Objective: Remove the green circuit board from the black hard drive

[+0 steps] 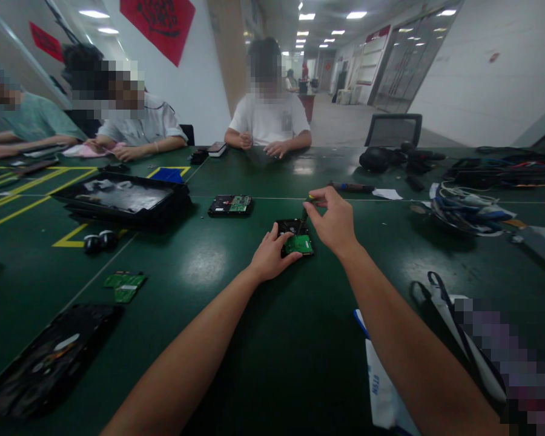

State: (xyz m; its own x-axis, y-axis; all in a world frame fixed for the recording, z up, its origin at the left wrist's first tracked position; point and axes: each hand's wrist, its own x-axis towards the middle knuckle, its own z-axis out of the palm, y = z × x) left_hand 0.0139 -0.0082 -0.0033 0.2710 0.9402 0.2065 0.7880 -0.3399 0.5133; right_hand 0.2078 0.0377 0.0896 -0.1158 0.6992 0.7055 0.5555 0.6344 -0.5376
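Observation:
My left hand (271,257) steadies a hard drive (300,244) on the green table, its thumb and fingers along the near and left sides. The drive lies with its green circuit board up and its black casing on the far side. Between the pinched fingers of my right hand (335,220) is a screwdriver (304,213), held nearly upright over the drive. Its tip is too small to make out. A second hard drive (231,205) with a green board rests farther left, apart from both hands.
Left on the table (209,339) are a black tray (127,200), loose green circuit boards (125,285) and a larger black casing (49,360). Bundled cables (463,209) and a long tool (350,187) lie right. Across the table sits a person (270,118), with others at left.

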